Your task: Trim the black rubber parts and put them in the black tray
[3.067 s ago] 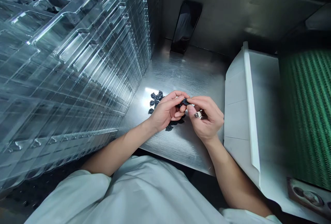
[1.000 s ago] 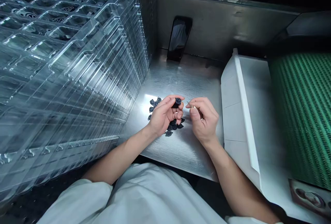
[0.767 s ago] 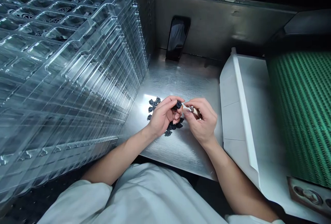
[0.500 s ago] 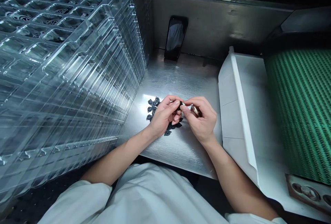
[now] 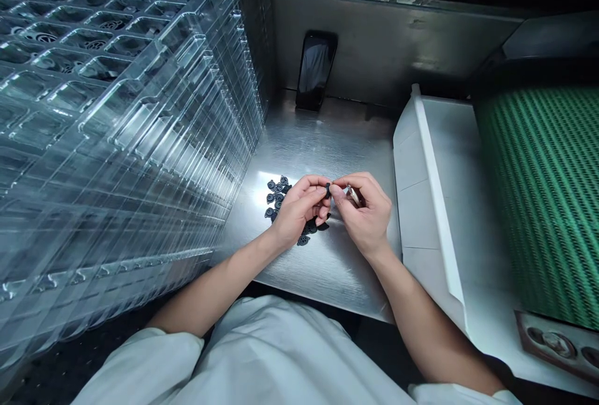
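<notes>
Between the fingertips of my left hand is a small black plastic part. My right hand is closed too, its thumb and index finger pressed together at the right side of that part. A small shiny metal tool lies tucked in the curled fingers of my right hand; its exact kind is unclear. Beneath and beside my left hand, several similar round black parts with small tabs lie on the metal worktop. My left hand hides some of them.
At the left rises a tall stack of clear plastic trays, black parts in its top pockets. A phone leans on the back metal wall. Along the right run a white raised-edge chute and a green conveyor belt.
The black part has turned slightly between my fingertips and shows more plainly. The metal tool has shifted a little in my right hand. Both hands stay in nearly the same place.
</notes>
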`<control>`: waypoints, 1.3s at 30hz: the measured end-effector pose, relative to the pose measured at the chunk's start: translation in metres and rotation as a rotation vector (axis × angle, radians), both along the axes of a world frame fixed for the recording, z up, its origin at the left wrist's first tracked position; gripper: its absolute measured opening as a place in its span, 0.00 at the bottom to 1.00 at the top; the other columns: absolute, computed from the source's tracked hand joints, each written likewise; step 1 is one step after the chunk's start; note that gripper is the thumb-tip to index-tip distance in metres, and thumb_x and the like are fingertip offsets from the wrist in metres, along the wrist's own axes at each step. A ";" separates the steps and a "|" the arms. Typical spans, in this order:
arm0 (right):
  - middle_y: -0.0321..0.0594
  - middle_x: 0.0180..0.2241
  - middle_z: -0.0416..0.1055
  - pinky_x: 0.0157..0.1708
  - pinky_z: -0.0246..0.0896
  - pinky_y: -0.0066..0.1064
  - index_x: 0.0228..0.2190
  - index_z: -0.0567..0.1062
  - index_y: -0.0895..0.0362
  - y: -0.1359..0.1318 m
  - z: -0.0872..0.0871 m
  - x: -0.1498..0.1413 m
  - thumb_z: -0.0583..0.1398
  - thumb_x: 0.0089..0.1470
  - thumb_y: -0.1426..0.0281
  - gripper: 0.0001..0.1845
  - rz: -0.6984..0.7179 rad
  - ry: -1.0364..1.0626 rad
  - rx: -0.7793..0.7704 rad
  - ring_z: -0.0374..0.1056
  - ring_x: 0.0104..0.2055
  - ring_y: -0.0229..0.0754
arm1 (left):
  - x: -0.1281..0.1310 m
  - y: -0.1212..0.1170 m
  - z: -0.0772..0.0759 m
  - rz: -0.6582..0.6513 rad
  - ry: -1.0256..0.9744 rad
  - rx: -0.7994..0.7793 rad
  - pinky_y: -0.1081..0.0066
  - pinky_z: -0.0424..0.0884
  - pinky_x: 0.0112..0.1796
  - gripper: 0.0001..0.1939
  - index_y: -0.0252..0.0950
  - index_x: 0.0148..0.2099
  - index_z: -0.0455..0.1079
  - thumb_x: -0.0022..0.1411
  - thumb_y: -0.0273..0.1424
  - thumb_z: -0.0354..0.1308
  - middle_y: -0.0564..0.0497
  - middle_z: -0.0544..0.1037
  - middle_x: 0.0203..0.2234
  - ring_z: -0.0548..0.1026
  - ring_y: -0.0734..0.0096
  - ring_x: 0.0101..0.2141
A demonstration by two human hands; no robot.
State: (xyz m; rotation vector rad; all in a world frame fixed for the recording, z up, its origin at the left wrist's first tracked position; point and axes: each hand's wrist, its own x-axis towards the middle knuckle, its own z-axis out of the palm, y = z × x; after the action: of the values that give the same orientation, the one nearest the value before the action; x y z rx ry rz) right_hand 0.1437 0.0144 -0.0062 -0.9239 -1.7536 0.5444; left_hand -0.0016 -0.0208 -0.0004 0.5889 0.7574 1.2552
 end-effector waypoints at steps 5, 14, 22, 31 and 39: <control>0.39 0.36 0.73 0.39 0.67 0.37 0.40 0.78 0.53 0.000 0.000 0.000 0.64 0.65 0.68 0.03 0.018 -0.035 -0.018 0.71 0.38 0.45 | 0.000 0.001 -0.001 0.047 0.001 0.005 0.77 0.63 0.23 0.18 0.34 0.47 0.68 0.61 0.39 0.67 0.54 0.71 0.27 0.67 0.78 0.23; 0.38 0.31 0.71 0.31 0.58 0.34 0.36 0.76 0.55 -0.002 0.000 0.000 0.58 0.71 0.66 0.11 0.029 -0.156 0.020 0.67 0.30 0.41 | -0.004 0.003 0.004 0.080 -0.080 0.050 0.76 0.61 0.24 0.20 0.37 0.47 0.67 0.59 0.39 0.70 0.54 0.69 0.29 0.66 0.77 0.25; 0.36 0.27 0.72 0.30 0.56 0.33 0.34 0.75 0.55 -0.004 -0.002 -0.001 0.58 0.70 0.64 0.12 0.029 -0.245 0.090 0.66 0.27 0.40 | -0.006 0.001 0.003 0.096 -0.079 0.050 0.76 0.60 0.24 0.21 0.37 0.49 0.68 0.59 0.39 0.70 0.55 0.70 0.27 0.66 0.77 0.24; 0.35 0.25 0.70 0.28 0.55 0.32 0.34 0.76 0.54 -0.005 0.000 -0.001 0.59 0.70 0.64 0.12 0.024 -0.231 0.078 0.65 0.25 0.39 | -0.008 0.000 0.005 0.082 -0.100 0.055 0.78 0.61 0.25 0.18 0.38 0.49 0.69 0.61 0.37 0.69 0.54 0.69 0.27 0.66 0.78 0.25; 0.36 0.26 0.72 0.28 0.55 0.32 0.34 0.75 0.54 -0.006 0.001 -0.001 0.59 0.70 0.66 0.11 0.036 -0.228 0.095 0.65 0.25 0.39 | -0.009 0.000 0.005 0.072 -0.117 0.054 0.78 0.60 0.25 0.17 0.37 0.48 0.70 0.60 0.36 0.69 0.54 0.69 0.28 0.65 0.78 0.25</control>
State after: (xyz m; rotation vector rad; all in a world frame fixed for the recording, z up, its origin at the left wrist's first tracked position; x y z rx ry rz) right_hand 0.1428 0.0082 -0.0051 -0.9170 -1.9861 0.3874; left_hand -0.0111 -0.0204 0.0049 0.5313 0.6537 1.3684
